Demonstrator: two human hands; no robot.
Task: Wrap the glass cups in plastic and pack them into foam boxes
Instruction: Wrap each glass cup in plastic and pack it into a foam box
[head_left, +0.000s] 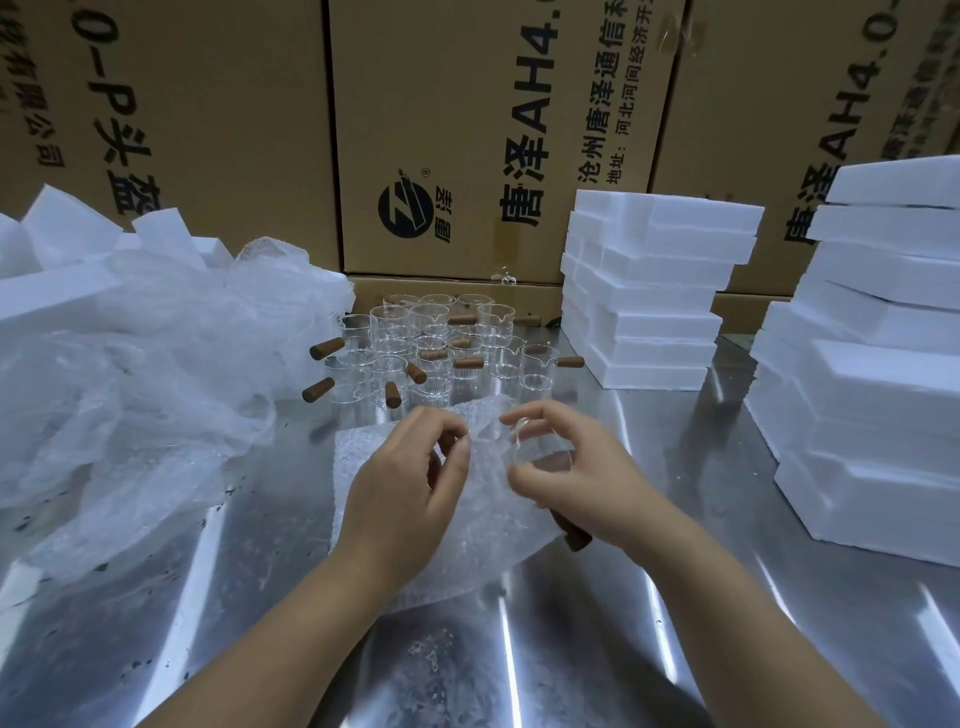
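**Glass cup (540, 454) held over bubble wrap (374, 462)**

I read the right grip (566, 467) as curled round the cup, brown handle (574, 532) sticking out below the palm toward me. Left grip (410, 478) pinches a raised edge of the wrap, just beside the cup. Wrap lies on the steel worktop (675, 597). Other cups (431, 343) cluster behind; foam boxes (649, 291) stack at right.

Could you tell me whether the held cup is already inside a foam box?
No, the right hand holds the glass cup over the bubble wrap, away from the foam boxes.
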